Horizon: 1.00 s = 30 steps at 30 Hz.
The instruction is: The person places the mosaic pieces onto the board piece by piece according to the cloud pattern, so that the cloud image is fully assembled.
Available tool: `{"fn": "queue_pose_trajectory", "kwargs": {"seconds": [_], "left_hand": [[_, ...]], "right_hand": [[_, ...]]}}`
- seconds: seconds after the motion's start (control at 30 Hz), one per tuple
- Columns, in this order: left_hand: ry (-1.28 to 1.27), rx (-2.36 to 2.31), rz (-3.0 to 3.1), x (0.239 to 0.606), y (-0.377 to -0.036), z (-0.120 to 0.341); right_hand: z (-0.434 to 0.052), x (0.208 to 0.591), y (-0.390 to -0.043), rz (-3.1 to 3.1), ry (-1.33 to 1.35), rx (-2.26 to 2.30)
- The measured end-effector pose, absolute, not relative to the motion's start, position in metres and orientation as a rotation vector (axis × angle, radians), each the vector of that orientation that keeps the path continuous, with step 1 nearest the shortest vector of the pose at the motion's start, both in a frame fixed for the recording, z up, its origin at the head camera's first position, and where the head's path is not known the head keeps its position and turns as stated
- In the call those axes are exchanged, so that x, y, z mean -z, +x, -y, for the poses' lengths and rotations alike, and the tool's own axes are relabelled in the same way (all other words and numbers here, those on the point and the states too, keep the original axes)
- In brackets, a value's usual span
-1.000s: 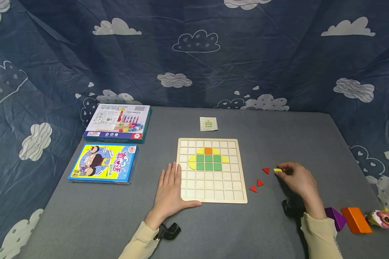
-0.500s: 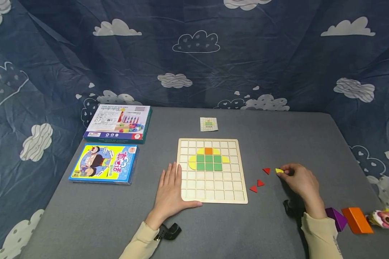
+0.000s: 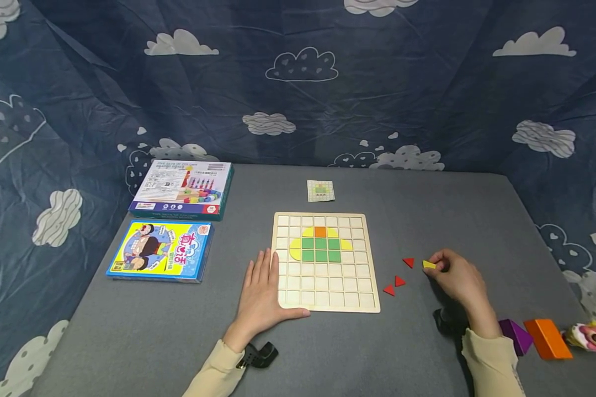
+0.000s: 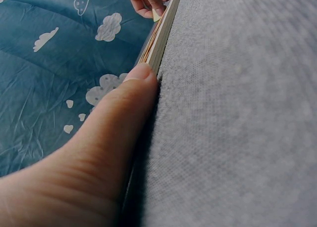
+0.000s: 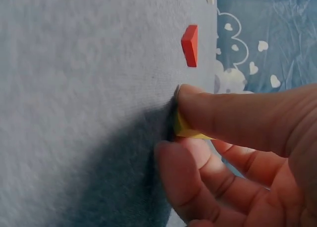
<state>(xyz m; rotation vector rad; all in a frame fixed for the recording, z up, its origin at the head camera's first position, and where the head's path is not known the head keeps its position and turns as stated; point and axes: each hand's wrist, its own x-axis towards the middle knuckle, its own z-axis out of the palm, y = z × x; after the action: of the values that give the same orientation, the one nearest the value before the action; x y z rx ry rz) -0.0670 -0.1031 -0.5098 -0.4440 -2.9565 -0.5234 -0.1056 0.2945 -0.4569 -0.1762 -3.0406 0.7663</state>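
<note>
Between the wooden grid board (image 3: 326, 262) and the right hand (image 3: 458, 277) lie three red triangles (image 3: 396, 279), loosely spread on the grey tabletop (image 3: 407, 204), with bare cloth between them. The left hand (image 3: 259, 298) lies flat against the board's near left corner, blocking that side. Far of the board only a small pattern card (image 3: 320, 191) sits. Two game boxes (image 3: 171, 220) crowd the left edge; a purple block (image 3: 515, 334) and orange block (image 3: 548, 338) sit by the right sleeve.
</note>
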Motion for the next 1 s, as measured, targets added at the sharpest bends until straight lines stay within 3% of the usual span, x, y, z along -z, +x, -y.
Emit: {"fn": "queue_pose_trajectory", "kwargs": {"seconds": [0.67, 1.0], "left_hand": [[-0.443, 0.530, 2.967, 0.508, -0.067, 0.103], [-0.438, 0.540, 2.979, 0.509, -0.067, 0.103]], "right_hand": [[-0.276, 0.451, -0.102, 2.895, -0.210, -0.909], [-0.247, 0.474, -0.122, 2.813, 0.095, -0.956]]}}
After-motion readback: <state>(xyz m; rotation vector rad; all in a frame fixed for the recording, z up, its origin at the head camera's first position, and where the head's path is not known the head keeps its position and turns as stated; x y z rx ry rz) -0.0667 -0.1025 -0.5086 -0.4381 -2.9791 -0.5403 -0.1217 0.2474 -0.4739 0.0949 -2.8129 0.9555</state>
